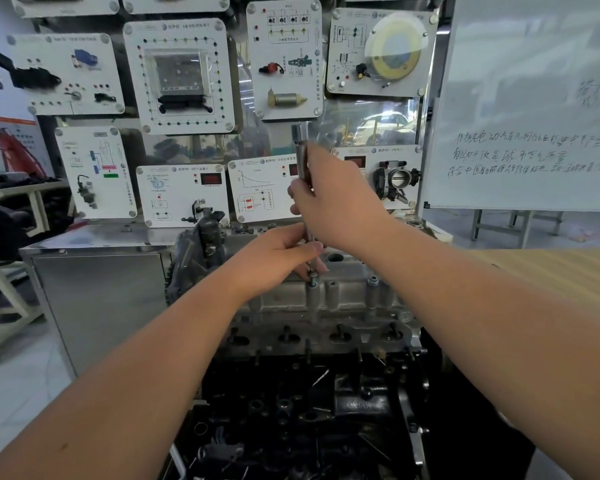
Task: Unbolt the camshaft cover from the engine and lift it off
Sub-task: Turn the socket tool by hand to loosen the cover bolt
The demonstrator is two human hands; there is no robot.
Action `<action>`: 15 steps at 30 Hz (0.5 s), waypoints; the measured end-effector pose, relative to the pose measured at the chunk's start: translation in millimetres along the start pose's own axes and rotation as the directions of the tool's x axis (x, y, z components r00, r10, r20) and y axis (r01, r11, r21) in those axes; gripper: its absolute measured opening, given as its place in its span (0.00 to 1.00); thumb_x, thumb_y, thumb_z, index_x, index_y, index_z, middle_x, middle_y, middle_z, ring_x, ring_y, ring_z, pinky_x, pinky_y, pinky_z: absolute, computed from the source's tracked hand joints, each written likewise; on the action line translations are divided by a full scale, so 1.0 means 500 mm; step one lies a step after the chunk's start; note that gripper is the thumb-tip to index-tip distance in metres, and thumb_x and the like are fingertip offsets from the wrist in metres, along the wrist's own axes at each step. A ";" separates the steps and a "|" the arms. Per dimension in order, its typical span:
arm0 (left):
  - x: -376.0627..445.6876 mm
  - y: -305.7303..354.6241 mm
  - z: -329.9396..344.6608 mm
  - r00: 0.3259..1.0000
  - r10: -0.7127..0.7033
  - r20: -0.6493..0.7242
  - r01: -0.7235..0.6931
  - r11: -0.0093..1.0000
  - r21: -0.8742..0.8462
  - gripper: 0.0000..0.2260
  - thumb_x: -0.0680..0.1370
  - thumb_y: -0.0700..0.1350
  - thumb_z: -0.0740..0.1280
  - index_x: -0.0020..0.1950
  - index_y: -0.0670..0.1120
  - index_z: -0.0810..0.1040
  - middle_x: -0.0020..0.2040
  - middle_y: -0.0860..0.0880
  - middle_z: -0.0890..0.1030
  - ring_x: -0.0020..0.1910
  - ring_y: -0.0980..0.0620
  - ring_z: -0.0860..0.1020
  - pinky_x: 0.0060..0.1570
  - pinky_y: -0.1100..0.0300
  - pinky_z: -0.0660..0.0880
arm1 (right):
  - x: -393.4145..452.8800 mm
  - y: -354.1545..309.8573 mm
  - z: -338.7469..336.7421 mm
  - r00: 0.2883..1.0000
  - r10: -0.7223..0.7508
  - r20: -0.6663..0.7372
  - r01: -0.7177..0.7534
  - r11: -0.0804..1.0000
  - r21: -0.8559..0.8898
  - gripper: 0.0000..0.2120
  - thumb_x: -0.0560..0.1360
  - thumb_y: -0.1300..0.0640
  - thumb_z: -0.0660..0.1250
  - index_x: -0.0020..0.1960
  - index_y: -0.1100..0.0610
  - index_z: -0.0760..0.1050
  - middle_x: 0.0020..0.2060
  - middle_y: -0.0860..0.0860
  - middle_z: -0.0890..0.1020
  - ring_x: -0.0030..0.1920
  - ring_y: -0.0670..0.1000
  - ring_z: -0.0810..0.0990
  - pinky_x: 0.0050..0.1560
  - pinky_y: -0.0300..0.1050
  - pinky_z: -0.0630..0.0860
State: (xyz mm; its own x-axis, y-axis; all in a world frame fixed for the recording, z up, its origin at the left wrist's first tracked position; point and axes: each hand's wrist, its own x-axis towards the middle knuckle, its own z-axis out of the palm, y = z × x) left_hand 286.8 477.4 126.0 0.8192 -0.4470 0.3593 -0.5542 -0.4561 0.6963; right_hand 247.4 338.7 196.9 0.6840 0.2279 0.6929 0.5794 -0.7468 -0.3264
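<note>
Workshop wall behind is covered with white training panels (179, 76) carrying car parts and wiring diagrams; a whiteboard (534, 98) with handwritten text stands at right, a metal cabinet (97, 299) at left, a wood-grain tabletop (551, 271) at far right.

Engine (319, 341) sits centre frame, dark and greasy lower down, with the grey cast camshaft cover (343, 296) on top, seated on the head. Round open hole visible in the cover's top face just right of the hands. Several upright bolt bosses run along the cover's near edge.

Right hand (340, 199) is raised above the cover, fingers curled around the upper shaft of a long metal wrench (301, 157). Tool stands near vertical, its socket-like top end poking above the hand in front of the panels.

Left hand (281, 258) is lower, fingers and thumb wrapped around the bottom part of the same tool, just above the cover. Below this hand a bolt (313, 280) stands up out of a boss on the cover's near-left edge, the tool's tip on it. Exact tip-to-bolt contact is partly hidden by the fingers.

Both forearms reach in from the bottom corners of the frame. Black timing cover (194, 258) on the engine's left end.
</note>
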 end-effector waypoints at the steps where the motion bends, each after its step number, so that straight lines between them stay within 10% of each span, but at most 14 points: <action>1: -0.001 0.001 -0.003 1.000 -0.007 0.010 0.007 1.000 -0.013 0.07 0.85 0.47 0.64 0.56 0.55 0.81 0.46 0.56 0.88 0.46 0.58 0.85 0.50 0.64 0.79 | -0.002 -0.002 0.001 1.000 -0.013 0.015 0.013 1.000 0.004 0.07 0.83 0.61 0.58 0.59 0.62 0.67 0.46 0.59 0.83 0.43 0.57 0.85 0.44 0.57 0.82; 9: -0.002 0.001 0.013 0.998 0.011 -0.070 -0.008 0.999 0.045 0.13 0.79 0.60 0.66 0.56 0.53 0.81 0.45 0.55 0.87 0.45 0.55 0.86 0.54 0.48 0.81 | -0.013 0.011 0.007 0.990 0.025 -0.142 -0.005 0.990 0.139 0.20 0.81 0.52 0.66 0.70 0.56 0.67 0.43 0.54 0.84 0.41 0.53 0.85 0.44 0.54 0.83; 15: 0.000 -0.004 0.004 1.000 -0.009 -0.012 0.009 1.000 0.027 0.09 0.81 0.58 0.63 0.56 0.57 0.79 0.47 0.57 0.87 0.47 0.54 0.86 0.57 0.48 0.79 | -0.002 0.009 -0.003 0.997 0.004 -0.083 0.008 0.990 0.142 0.08 0.81 0.58 0.63 0.57 0.62 0.73 0.44 0.57 0.84 0.44 0.57 0.85 0.46 0.56 0.81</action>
State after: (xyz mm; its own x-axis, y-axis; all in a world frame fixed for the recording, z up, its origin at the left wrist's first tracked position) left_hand 287.7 476.7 123.4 0.8259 -0.4338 0.3603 -0.5503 -0.4806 0.6828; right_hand 248.6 334.3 195.9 0.6471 0.1721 0.7427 0.6417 -0.6490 -0.4087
